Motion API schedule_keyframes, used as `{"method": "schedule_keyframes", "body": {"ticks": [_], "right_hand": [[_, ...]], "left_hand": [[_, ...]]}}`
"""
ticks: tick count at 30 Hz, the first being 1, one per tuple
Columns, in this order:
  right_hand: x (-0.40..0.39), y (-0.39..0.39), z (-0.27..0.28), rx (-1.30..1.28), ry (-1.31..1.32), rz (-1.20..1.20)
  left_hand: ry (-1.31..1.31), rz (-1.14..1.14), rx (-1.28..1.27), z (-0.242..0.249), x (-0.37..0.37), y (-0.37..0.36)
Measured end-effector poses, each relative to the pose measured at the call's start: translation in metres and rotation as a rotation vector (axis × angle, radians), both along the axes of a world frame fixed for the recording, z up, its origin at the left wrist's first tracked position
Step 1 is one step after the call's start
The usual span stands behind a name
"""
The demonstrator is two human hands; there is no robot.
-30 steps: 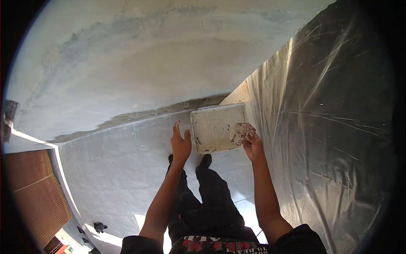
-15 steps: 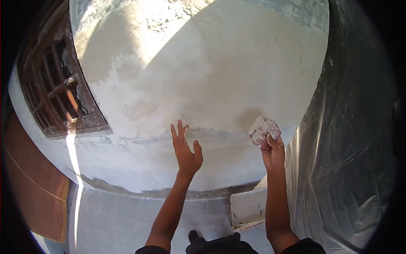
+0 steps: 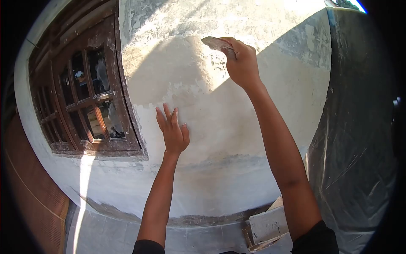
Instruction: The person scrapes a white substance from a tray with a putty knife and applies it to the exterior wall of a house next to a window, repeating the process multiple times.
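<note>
My right hand is raised high against the pale plastered wall. Its fingers are wrapped round a crumpled, whitish and reddish pad, whose edge meets the rough, sunlit upper part of the wall. Lower and to the left, my left hand has its fingers spread near the wall surface and holds nothing. Whether its palm touches the wall cannot be made out. Patchy, uneven plaster surrounds both hands.
A brown wooden window with glass panes is at the left. Dark plastic sheeting hangs at the right. A whitish box-like block stands on the grey tiled floor. A woven brown mat is at the lower left.
My right hand has gone up and left with the pad, from low on the wall to its upper part. My left hand is slightly further left. The view has tilted up.
</note>
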State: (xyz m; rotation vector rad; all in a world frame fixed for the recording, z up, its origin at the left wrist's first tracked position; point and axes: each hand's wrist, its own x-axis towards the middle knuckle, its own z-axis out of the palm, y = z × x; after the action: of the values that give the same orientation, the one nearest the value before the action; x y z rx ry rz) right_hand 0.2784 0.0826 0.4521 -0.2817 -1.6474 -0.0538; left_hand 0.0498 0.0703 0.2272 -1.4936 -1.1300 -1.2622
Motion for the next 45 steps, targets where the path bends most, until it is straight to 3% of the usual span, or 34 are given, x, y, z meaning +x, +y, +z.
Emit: {"method": "schedule_keyframes", "body": {"ticks": [5, 13, 22, 30, 38, 45], "right_hand": [[-0.027, 0.02, 0.012, 0.493, -0.092, -0.302], [-0.047, 0.051, -0.014, 0.63, -0.041, -0.574], [-0.037, 0.055, -0.086, 0.581, -0.064, -0.618], [-0.037, 0.05, -0.028, 0.595, 0.015, -0.623], [-0.041, 0.055, -0.101, 0.472, -0.078, -0.584], [-0.06, 0.045, -0.035, 0.552, 0.011, -0.574]], "left_hand": [[0.006, -0.038, 0.038, -0.009, -0.009, 0.012], [-0.021, -0.023, 0.065, -0.012, -0.01, 0.012], [-0.012, -0.051, 0.04, -0.014, -0.011, 0.012], [-0.029, -0.016, 0.058, -0.012, -0.01, 0.011], [-0.042, -0.031, 0.042, -0.013, -0.008, 0.011], [-0.028, -0.006, 0.061, -0.014, -0.01, 0.012]]}}
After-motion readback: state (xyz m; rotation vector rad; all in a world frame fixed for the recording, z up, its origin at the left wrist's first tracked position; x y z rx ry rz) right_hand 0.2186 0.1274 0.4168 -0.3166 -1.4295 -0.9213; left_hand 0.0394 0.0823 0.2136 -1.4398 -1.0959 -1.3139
